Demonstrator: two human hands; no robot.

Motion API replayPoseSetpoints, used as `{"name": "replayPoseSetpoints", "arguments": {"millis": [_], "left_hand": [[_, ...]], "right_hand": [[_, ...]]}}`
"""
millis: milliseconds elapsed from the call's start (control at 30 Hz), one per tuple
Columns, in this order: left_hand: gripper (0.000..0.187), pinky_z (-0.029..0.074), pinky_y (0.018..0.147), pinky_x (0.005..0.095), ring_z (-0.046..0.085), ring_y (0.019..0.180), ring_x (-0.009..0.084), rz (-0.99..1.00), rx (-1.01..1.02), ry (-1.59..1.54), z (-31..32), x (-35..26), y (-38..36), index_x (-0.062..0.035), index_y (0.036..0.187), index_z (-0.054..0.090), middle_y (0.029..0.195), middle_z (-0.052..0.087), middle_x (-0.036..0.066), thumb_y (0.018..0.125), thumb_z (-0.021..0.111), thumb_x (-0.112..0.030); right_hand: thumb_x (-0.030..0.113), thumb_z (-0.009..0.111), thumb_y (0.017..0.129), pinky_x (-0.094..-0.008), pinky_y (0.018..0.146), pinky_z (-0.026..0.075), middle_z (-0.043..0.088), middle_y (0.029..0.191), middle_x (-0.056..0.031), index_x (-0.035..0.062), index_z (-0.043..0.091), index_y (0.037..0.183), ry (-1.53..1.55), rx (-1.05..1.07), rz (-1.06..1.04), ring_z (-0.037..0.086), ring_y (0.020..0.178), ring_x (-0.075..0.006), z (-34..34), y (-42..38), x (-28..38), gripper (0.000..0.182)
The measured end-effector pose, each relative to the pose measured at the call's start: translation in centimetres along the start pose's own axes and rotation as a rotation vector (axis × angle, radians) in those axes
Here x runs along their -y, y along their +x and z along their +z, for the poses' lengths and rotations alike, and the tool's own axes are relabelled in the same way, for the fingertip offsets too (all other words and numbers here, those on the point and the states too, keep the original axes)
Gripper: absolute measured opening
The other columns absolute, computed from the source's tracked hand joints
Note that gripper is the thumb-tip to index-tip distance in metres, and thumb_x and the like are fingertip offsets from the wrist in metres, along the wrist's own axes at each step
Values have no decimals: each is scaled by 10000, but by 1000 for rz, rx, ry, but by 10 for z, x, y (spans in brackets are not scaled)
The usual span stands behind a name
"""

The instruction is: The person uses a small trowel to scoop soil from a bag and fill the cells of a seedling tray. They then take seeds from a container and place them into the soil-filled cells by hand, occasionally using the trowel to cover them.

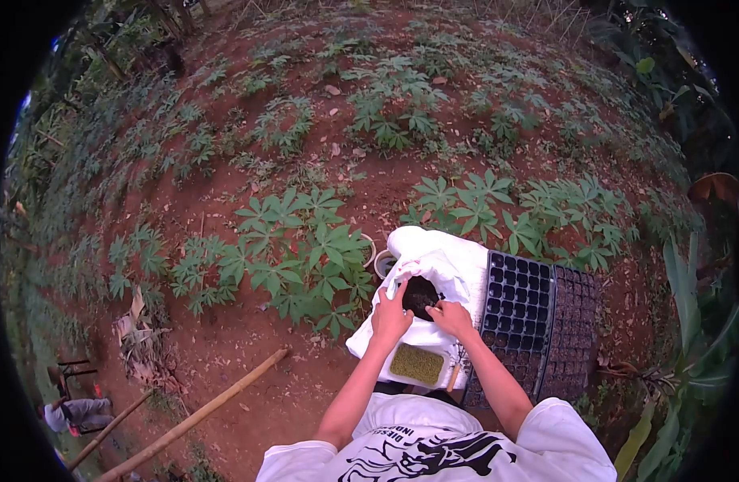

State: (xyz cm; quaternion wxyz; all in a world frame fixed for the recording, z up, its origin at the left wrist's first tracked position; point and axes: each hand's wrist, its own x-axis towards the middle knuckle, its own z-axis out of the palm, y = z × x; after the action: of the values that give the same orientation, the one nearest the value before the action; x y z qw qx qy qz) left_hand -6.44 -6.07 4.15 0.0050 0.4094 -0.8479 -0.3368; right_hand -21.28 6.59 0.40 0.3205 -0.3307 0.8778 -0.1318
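A white sack (454,277) stands with its mouth rolled open, showing dark soil (420,296) inside. My left hand (391,316) is at the left rim of the sack, its fingers closed over the white fabric. On the near right side of the opening, my right hand (452,318) has its fingers bent together at the soil's edge; what they hold is hidden. Just below the hands is a clear tub of small green grains (417,365). A small tool with a wooden handle (455,373) lies right of the tub.
To the right are a black seedling tray (516,299) with hollow cells and another tray (573,317) filled with soil. Pails (384,263) stand behind the sack. Leafy plants (325,249) grow close ahead. Wooden poles (201,414) and a seated person (79,414) are at left.
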Motion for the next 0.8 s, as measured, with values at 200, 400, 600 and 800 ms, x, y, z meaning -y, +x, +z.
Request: {"name": "replayPoseSetpoints", "arguments": {"millis": [200,400,600,800], "left_hand": [[785,556,891,480,653,1071,380,-9,121,197,11,11,4,-337,1453,481,1308,473,177,730,786,-293],[737,548,927,475,647,1119,359,-39,160,278,13,8,12,-346,1427,521,1375,449,195,739,782,-307],[983,556,919,462,619,1172,390,-47,139,198,28,2,22,-447,1531,269,1582,211,241,718,762,-195],[915,540,947,459,600,1182,412,16,63,101,36,0,6,-412,1508,349,1498,300,252,742,682,-38]], "right_hand": [[529,503,947,-506,881,527,721,985,-217,50,635,1150,-101,2,-32,695,948,-389,24,0,-15,536],[454,549,938,-491,888,529,725,1019,-177,109,668,1141,-54,-94,-60,693,974,-361,29,1,-29,417],[453,572,915,-471,913,522,725,1045,-171,114,691,1152,15,-107,-32,686,1019,-343,16,-11,-31,431],[456,571,910,-467,927,519,724,1061,-169,108,711,1122,49,-98,-29,683,1031,-349,13,-14,-41,431]]}}
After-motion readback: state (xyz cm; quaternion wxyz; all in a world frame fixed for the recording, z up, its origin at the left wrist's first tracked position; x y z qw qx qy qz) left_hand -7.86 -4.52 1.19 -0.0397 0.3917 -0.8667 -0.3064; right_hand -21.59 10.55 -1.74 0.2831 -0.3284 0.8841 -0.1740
